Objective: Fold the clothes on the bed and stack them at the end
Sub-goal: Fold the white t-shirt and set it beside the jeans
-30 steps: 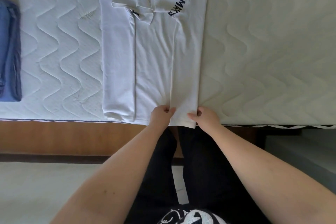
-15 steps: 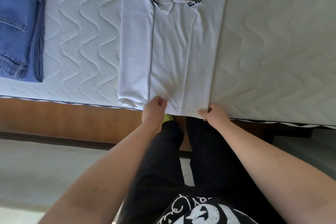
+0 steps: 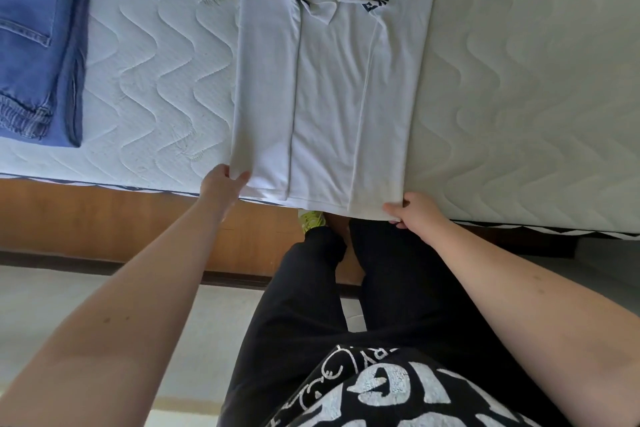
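A: White shirt [image 3: 332,80] lies lengthwise on the mattress [image 3: 519,97], both sides folded in, hem right at the near edge.

B: And the left hand [image 3: 221,185] has the hem's left corner, fingers pinched shut on the cloth.

A: Right hand [image 3: 420,213] matches it at the right corner, fingers curled around the hem, thumb on top.

B: Folded jeans [image 3: 38,45] sit well apart, far left on the mattress.

The white T-shirt [image 3: 332,87] bears a curved dark print reading "TO MAK", its ends hidden by folds.
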The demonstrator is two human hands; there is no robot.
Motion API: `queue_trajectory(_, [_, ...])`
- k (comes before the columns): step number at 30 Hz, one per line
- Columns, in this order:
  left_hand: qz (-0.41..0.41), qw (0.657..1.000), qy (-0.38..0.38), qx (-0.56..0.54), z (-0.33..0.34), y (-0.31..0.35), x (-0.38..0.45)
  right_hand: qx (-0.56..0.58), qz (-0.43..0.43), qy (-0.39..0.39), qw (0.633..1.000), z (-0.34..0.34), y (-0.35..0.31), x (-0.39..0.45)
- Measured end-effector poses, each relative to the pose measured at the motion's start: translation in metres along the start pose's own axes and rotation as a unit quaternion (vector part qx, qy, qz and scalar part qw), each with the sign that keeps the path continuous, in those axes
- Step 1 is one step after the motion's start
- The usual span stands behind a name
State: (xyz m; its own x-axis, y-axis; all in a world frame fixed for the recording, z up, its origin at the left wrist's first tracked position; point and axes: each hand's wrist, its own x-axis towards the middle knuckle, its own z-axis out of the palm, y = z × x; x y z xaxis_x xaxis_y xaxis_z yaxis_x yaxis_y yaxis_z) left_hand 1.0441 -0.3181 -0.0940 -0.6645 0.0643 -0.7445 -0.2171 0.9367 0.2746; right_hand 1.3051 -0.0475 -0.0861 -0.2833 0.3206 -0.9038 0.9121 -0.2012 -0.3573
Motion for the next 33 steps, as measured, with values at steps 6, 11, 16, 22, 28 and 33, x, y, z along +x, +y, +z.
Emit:
queue_trajectory(6, [-0.016,0.995,-0.017,-0.099,0.019,-0.025,-0.027,-0.051,0.012,0.043,0.998,-0.001,0.004,-0.011])
queue_trajectory(11, [-0.023,0.998,0.015,-0.062,0.031,-0.032,-0.035,-0.219,-0.002,0.091,0.972,-0.004,0.013,-0.01])
queue_trajectory(16, [0.064,0.984,0.164,0.038,0.033,-0.009,-0.041,-0.175,-0.04,0.171,0.969,0.004,-0.003,0.001])
queue_trajectory(22, [0.194,0.978,0.073,0.04,0.037,0.06,-0.023,-0.133,-0.154,0.126,0.971,0.012,-0.057,0.031])
queue_trajectory(28, [0.137,0.981,-0.032,0.132,0.039,0.131,0.01,-0.12,-0.18,0.093,0.972,0.0,-0.114,0.056])
queue_trajectory(33, [0.101,0.965,-0.064,0.232,0.029,0.161,0.024,-0.17,-0.14,0.065,0.973,-0.012,-0.146,0.072])
